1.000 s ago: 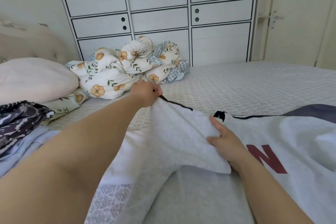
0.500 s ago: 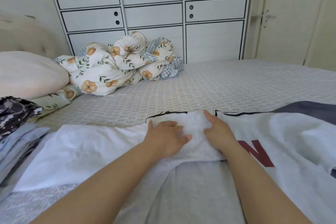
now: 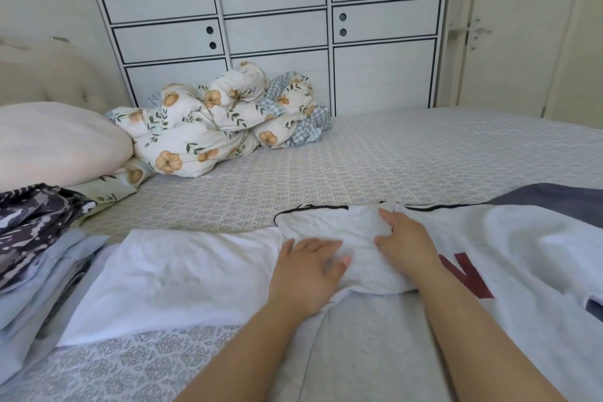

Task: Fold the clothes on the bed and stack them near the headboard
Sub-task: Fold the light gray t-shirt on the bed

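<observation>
A white sweatshirt (image 3: 509, 238) with a red letter and dark grey shoulder lies spread across the bed (image 3: 424, 160) in front of me. Its sleeve (image 3: 342, 228), trimmed in black, is folded back over the body. My left hand (image 3: 306, 274) presses flat on the sleeve's near edge, fingers straight. My right hand (image 3: 404, 245) lies on the fold beside it, fingers lightly bent against the cloth. A stack of folded clothes (image 3: 36, 254), pale blue with a dark patterned piece on top, sits at the left near the headboard (image 3: 55, 75).
A pink pillow (image 3: 55, 143) and a crumpled floral duvet (image 3: 208, 134) lie at the head of the bed. White wardrobe doors (image 3: 270, 26) stand behind the bed, and a door (image 3: 522, 26) is at the right.
My left hand carried the sleeve down from the air and laid it over the body of the sweatshirt. Both hands now lie on the folded sleeve.
</observation>
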